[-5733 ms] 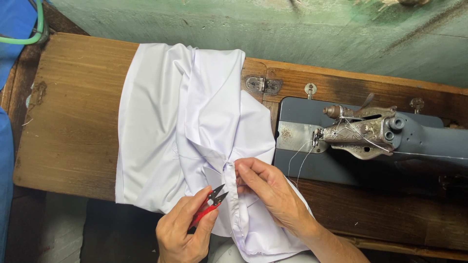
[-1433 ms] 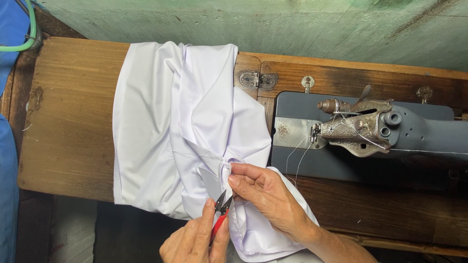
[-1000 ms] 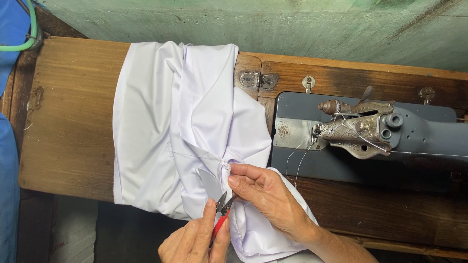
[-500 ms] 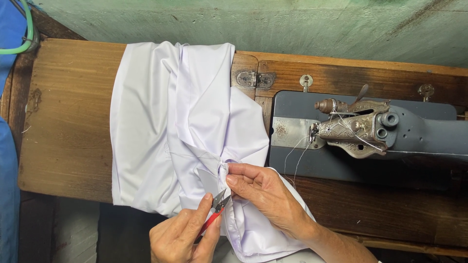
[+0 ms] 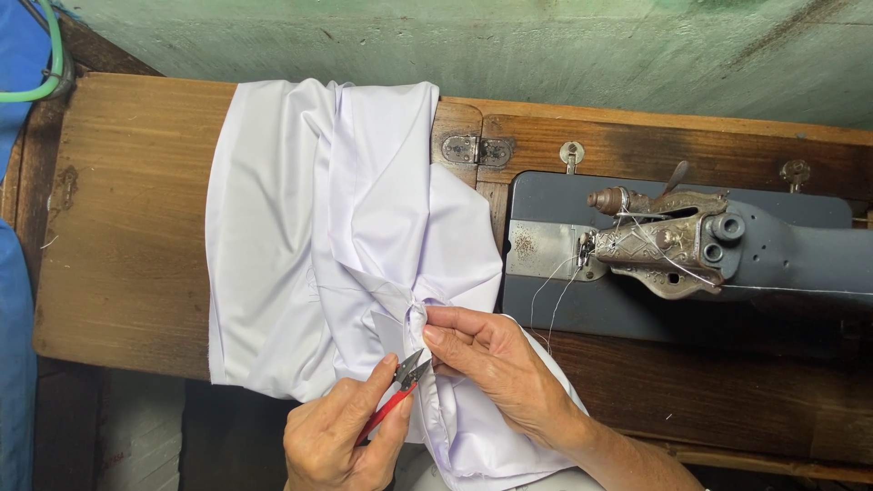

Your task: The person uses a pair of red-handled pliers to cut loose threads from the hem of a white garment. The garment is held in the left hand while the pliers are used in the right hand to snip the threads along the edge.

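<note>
A white garment [image 5: 346, 236] lies spread over the wooden sewing table [image 5: 127, 236], with its lower part hanging over the front edge. My left hand [image 5: 341, 441] grips small red-handled thread snips [image 5: 400, 389], their blades pointing up at a bunched fold of the cloth. My right hand [image 5: 496, 364] pinches that fold between thumb and fingers, just right of the blade tips.
A dark grey sewing machine [image 5: 691, 255] sits to the right, its metal head and loose threads near the needle plate [image 5: 546, 250]. Metal hinges [image 5: 477, 150] sit at the table's back. Blue fabric [image 5: 14, 273] hangs at the left edge. A green wall runs behind.
The snips have stayed at the pinched fold of cloth; over the last half second my left hand shifted slightly with them. My right hand keeps its pinch on the fabric.
</note>
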